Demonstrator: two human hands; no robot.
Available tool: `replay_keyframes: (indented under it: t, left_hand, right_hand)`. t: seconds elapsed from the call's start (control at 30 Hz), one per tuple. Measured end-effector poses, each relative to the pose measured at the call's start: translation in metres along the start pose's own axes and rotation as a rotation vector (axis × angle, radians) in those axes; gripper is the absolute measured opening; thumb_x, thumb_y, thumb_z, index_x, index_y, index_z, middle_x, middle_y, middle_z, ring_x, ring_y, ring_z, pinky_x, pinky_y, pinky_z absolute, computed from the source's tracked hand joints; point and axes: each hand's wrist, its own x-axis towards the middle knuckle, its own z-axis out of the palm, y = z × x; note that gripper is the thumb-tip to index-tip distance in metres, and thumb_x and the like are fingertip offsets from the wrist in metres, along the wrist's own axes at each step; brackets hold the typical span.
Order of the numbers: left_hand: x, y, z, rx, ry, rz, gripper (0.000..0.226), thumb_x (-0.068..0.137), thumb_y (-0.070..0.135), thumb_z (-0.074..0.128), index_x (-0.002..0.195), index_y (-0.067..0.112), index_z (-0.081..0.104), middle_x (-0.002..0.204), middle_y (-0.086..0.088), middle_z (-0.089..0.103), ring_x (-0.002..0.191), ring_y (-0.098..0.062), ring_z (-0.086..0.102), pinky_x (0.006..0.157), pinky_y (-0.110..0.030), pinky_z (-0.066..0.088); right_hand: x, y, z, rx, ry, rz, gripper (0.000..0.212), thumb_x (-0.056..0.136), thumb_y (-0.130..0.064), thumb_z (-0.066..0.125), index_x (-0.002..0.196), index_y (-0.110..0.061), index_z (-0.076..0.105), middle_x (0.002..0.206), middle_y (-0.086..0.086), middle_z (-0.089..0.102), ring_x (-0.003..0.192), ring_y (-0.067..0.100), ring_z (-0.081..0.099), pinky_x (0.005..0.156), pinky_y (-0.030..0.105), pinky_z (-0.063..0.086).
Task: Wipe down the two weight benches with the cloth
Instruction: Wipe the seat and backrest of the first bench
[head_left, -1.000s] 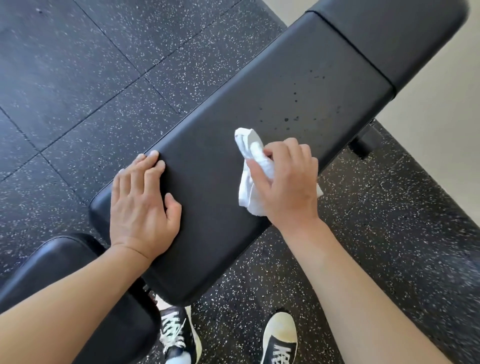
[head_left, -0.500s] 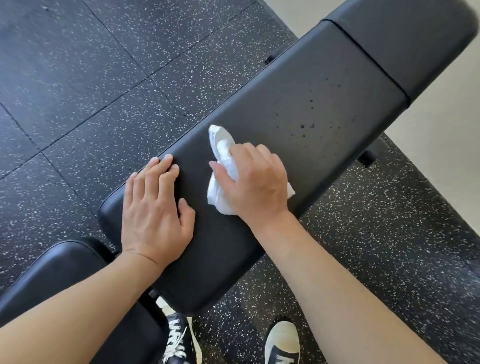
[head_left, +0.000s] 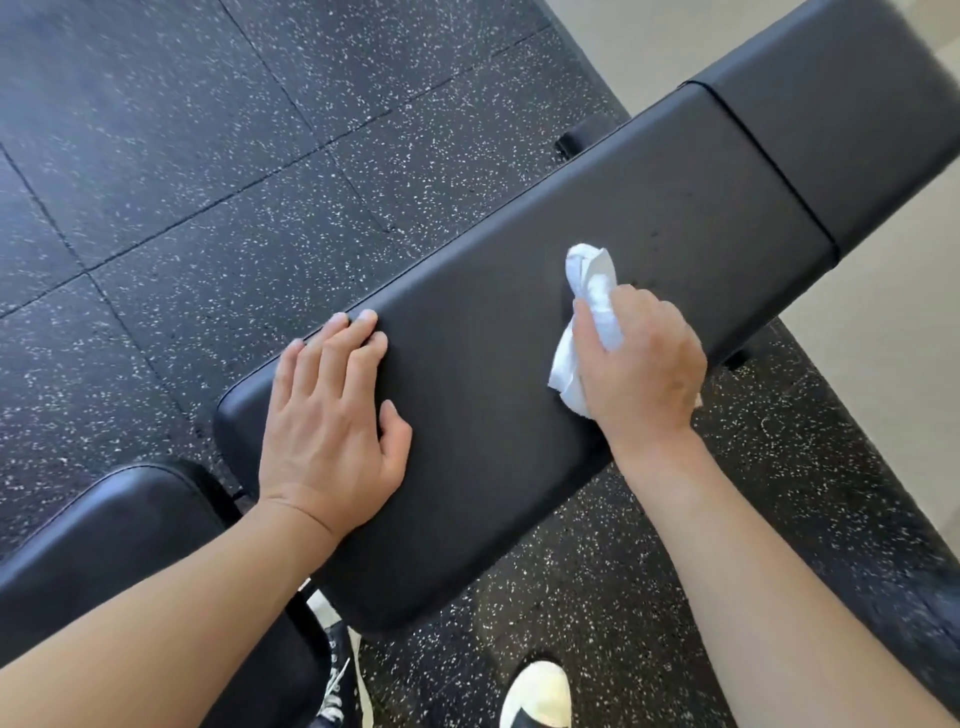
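Note:
A long black padded weight bench (head_left: 519, 415) runs diagonally from lower left to upper right, with a second pad section (head_left: 841, 119) beyond a seam at the upper right. My right hand (head_left: 641, 364) grips a crumpled white cloth (head_left: 592, 291) and presses it on the pad near the bench's middle. My left hand (head_left: 332, 415) lies flat on the pad's near end, fingers straight toward its far edge. Another black pad (head_left: 119, 530) shows at the lower left, partly hidden by my left forearm.
Black speckled rubber floor tiles (head_left: 208, 156) surround the bench. A pale floor strip (head_left: 883, 338) lies to the right. A bench foot (head_left: 576, 137) pokes out at the far side. My two shoes (head_left: 535, 691) stand under the bench's near edge.
My right hand slid the cloth left toward my left hand, then back right along the pad. The dark droplets on the pad are mostly gone. My left hand stayed put.

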Motion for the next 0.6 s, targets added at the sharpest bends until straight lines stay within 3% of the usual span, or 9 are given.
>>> replay_keyframes:
  t: [0.1,0.17,0.27,0.4,0.53,0.6]
  left_hand:
    - [0.0,0.001,-0.002,0.004,-0.013,-0.005,0.055,0.088,0.025,0.05,0.138,0.004,0.054,0.155,-0.011,0.049,0.149,-0.037,0.04,0.123,-0.059,0.029]
    - [0.001,0.001,-0.002,0.002,-0.023,-0.012,0.055,0.088,0.027,0.048,0.138,0.004,0.054,0.155,-0.012,0.049,0.149,-0.037,0.04,0.122,-0.06,0.029]
    - [0.001,0.0,-0.002,-0.007,-0.022,-0.004,0.056,0.088,0.027,0.048,0.138,0.004,0.055,0.154,-0.013,0.05,0.149,-0.038,0.039,0.12,-0.062,0.031]
    - [0.001,0.002,-0.001,0.001,-0.016,-0.001,0.055,0.087,0.026,0.049,0.137,0.004,0.055,0.154,-0.013,0.05,0.148,-0.039,0.04,0.12,-0.062,0.031]
    - [0.0,0.002,-0.002,0.016,-0.014,-0.013,0.055,0.087,0.024,0.051,0.138,0.005,0.054,0.157,-0.011,0.048,0.15,-0.037,0.04,0.124,-0.058,0.028]
    - [-0.001,0.002,-0.002,0.025,-0.022,-0.015,0.056,0.087,0.025,0.05,0.139,0.006,0.053,0.158,-0.01,0.048,0.15,-0.036,0.04,0.125,-0.055,0.026]
  right_hand:
    - [-0.003,-0.062,0.018,0.049,-0.026,-0.059,0.015,0.091,-0.033,0.056,0.09,-0.021,0.063,0.065,0.0,0.048,0.059,0.031,0.045,0.055,0.035,0.028]
    - [-0.004,-0.107,0.028,0.091,-0.085,-0.151,0.026,0.087,-0.032,0.055,0.109,-0.027,0.068,0.068,-0.001,0.048,0.062,0.03,0.043,0.056,0.037,0.026]
    - [-0.003,-0.139,0.03,0.206,-0.1,-0.213,0.015,0.087,-0.033,0.066,0.09,-0.019,0.071,0.073,0.002,0.059,0.067,0.032,0.055,0.058,0.037,0.032]
    - [-0.013,-0.106,0.014,0.239,-0.078,-0.286,0.017,0.085,-0.034,0.065,0.088,-0.019,0.072,0.071,0.003,0.057,0.065,0.033,0.053,0.057,0.041,0.037]
    - [-0.045,-0.016,-0.007,0.064,-0.095,-0.312,0.027,0.097,-0.033,0.051,0.087,-0.018,0.071,0.067,0.0,0.041,0.062,0.027,0.037,0.057,0.043,0.036]
    - [-0.056,0.015,-0.015,0.077,-0.078,-0.294,0.033,0.101,-0.034,0.054,0.073,-0.017,0.056,0.066,-0.003,0.035,0.063,0.022,0.03,0.055,0.04,0.036]
